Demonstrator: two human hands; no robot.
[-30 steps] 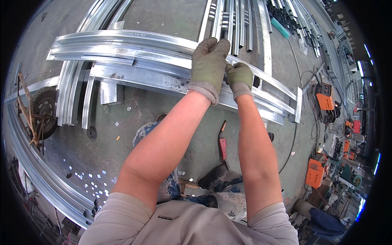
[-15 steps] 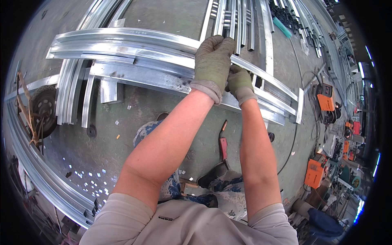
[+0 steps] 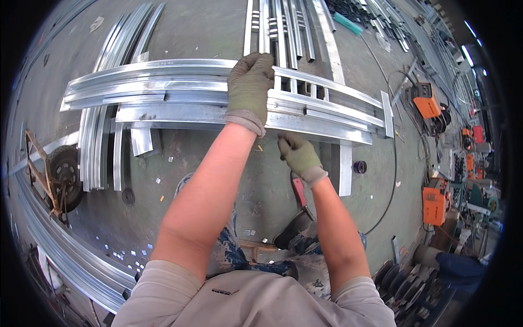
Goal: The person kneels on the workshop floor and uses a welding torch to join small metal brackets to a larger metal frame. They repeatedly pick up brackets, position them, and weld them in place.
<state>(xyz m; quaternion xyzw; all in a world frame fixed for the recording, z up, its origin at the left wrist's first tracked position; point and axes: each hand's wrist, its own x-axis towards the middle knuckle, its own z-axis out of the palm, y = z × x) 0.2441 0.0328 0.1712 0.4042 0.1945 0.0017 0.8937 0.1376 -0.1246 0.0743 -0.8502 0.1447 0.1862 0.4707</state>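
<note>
A long assembly of shiny metal channel bars (image 3: 163, 87) lies crosswise over the concrete floor in front of me. My gloved left hand (image 3: 249, 87) is closed over the upper bars near the middle of the assembly. Just below the lower edge, my gloved right hand (image 3: 299, 156) is off the metal, fingers curled, with nothing visible in it. A short upright piece (image 3: 345, 169) hangs down from the assembly to the right of that hand. A red-handled tool (image 3: 298, 192) lies on the floor under my right wrist.
More metal bars (image 3: 283, 24) run away at the top, and another bundle (image 3: 101, 147) lies on the left. Long rails (image 3: 60, 245) curve along the lower left beside a small wheel (image 3: 64, 174). Orange welding machines (image 3: 427, 106) (image 3: 434, 206) and cables stand at the right.
My right hand has left the bars beside my left hand and dropped below the assembly's lower edge. My left hand keeps its grip on the upper bars.
</note>
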